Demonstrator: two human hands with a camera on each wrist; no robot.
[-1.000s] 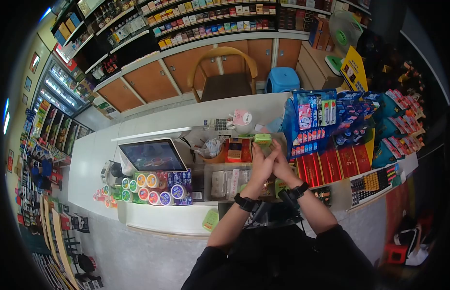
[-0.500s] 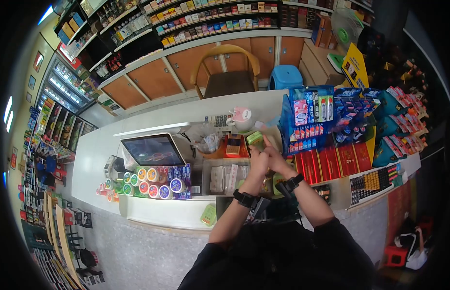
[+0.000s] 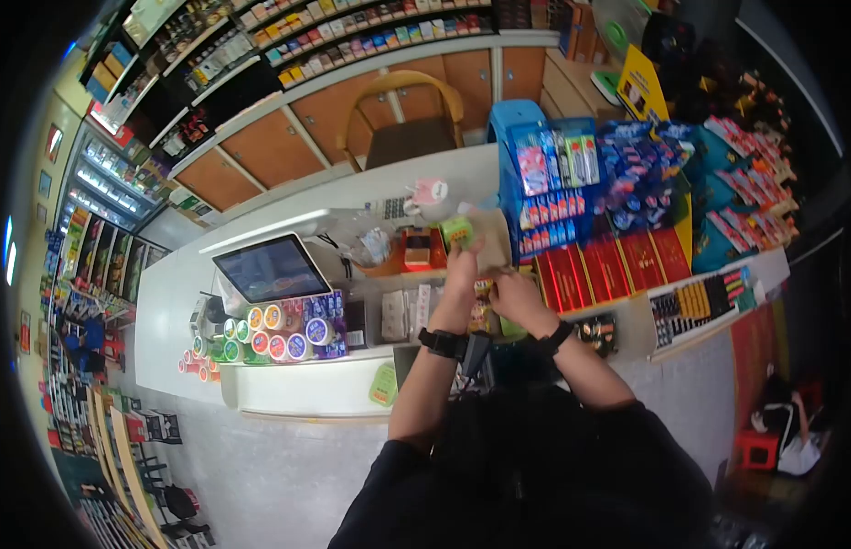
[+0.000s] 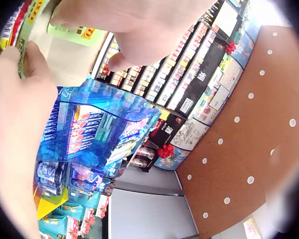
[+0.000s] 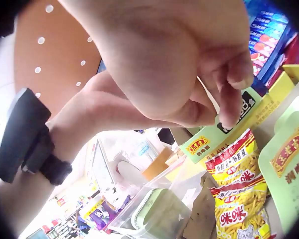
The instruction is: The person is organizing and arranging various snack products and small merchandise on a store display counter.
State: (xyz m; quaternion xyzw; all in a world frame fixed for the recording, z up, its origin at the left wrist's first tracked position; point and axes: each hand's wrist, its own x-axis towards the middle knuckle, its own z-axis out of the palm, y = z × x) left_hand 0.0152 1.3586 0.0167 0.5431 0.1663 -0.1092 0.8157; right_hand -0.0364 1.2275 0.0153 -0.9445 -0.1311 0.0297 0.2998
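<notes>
My left hand [image 3: 460, 279] reaches forward over the counter and holds a light-green tin [image 3: 456, 229] at its fingertips. In the left wrist view the tin [image 4: 75, 33] shows red and yellow lettering under the fingers. Nearer my body, my right hand [image 3: 521, 300] has its fingers curled at a green-and-yellow box [image 5: 274, 103], pinching the upper edge of its wall. Yellow-and-red snack bags [image 5: 236, 191] lie in that box beside another light-green tin [image 5: 291, 164]. The left forearm passes behind the right hand in the right wrist view.
A blue gum rack [image 3: 549, 183] and red boxes [image 3: 608, 274] stand to the right. Left are a tablet screen [image 3: 270, 267] and round tubs [image 3: 274, 331]. A pink-and-white cup [image 3: 432, 194] stands just beyond the held tin. Another green tin [image 3: 384, 384] lies at the front edge.
Both hands were together at the tin. The right hand has let go and come back to the box with the snack bags, while the left carried the tin slightly forward.
</notes>
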